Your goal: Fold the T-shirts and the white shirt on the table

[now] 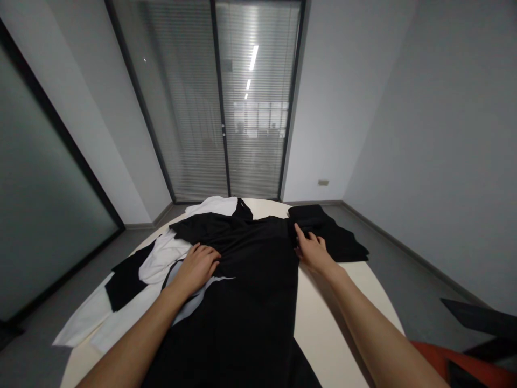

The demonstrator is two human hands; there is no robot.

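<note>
A large black garment (258, 302) lies spread on the round, pale table, and its near end runs down out of view. My left hand (200, 268) rests on the garment's left part, fingers slightly bent and lying on the cloth beside a grey-blue patch of fabric (191, 304). At the far right edge of the garment is my right hand (313, 249), its index finger stretched out and the other fingers apart. Its thumb side is partly hidden, touching the garment's edge. Right behind that hand sits a folded black stack of clothing (339, 240).
White clothes (161, 258) and a black piece (125, 285) lie heaped along the table's left side. More white cloth (214, 205) sits at the far edge. Bare table top (323, 323) shows on the right. A red chair (456, 364) stands at lower right.
</note>
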